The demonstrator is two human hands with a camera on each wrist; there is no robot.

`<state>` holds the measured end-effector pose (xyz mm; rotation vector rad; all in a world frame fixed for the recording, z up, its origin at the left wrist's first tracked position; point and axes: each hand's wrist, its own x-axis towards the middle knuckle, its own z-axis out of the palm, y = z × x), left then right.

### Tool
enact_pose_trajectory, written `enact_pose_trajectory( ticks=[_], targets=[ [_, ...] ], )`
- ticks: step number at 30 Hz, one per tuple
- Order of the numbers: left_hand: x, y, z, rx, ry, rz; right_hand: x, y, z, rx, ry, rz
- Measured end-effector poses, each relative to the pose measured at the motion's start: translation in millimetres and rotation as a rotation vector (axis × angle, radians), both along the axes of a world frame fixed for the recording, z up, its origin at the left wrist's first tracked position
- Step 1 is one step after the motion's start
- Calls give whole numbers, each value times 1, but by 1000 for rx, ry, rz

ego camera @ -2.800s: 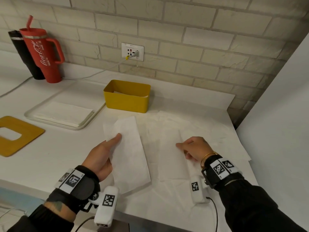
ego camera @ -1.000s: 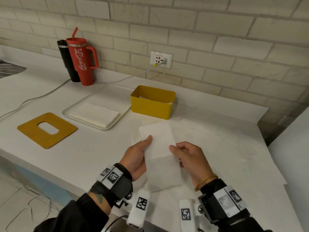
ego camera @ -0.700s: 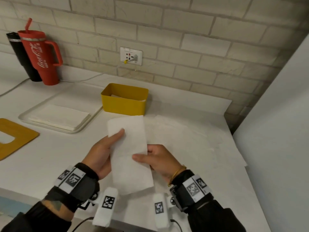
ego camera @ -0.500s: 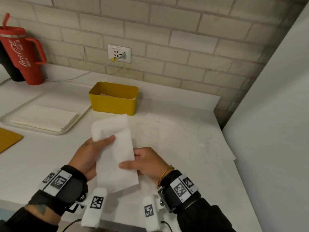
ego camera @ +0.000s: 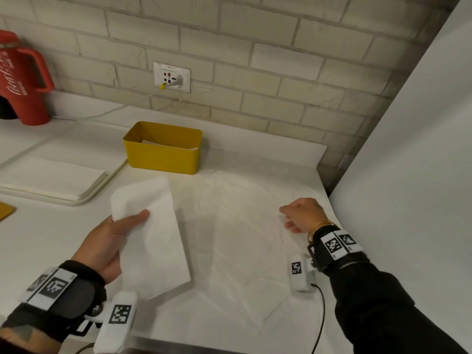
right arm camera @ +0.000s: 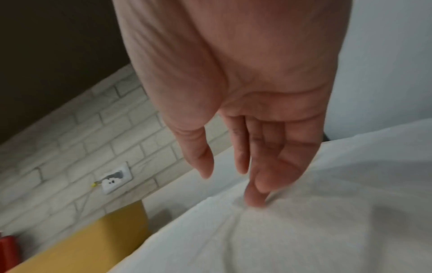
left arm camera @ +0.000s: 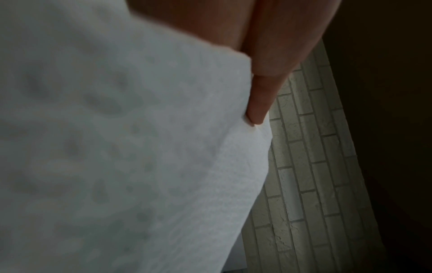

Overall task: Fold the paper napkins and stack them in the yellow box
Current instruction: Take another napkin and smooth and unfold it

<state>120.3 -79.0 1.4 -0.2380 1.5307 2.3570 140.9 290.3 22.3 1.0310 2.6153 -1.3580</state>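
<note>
Folded white paper napkin (ego camera: 153,236), which both hands pinched half a second ago, now sits in my left hand (ego camera: 109,241) alone, thumb clamped over its near-left edge, lifted off the white tabletop (ego camera: 51,241) short of the yellow plastic box (ego camera: 163,154). My right hand (ego camera: 302,215) has let go and gone right, its relaxed fingers (right arm camera: 254,195) touching the spread, crumpled white sheet (ego camera: 242,226); I judge this fold finished, boxing it next.

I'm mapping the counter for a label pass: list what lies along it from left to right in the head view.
red mug → tray → folded napkin, held by left hand → spread sheet → right hand
</note>
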Motion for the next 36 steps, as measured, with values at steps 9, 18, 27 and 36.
enact_pose_trajectory(
  ticks=[9,18,27,36],
  targets=[
    [4,3,0,-10,-21,-19,-12,17,-32,-126,53,-103],
    [10,3,4,-33,-35,23,-15,5,-21,101,280,26],
    [8,7,4,-34,-45,8,18,18,-14,-268,377,-197],
    [6,23,0,-49,-46,-48,93,32,-27,-520,62,-66]
  ],
)
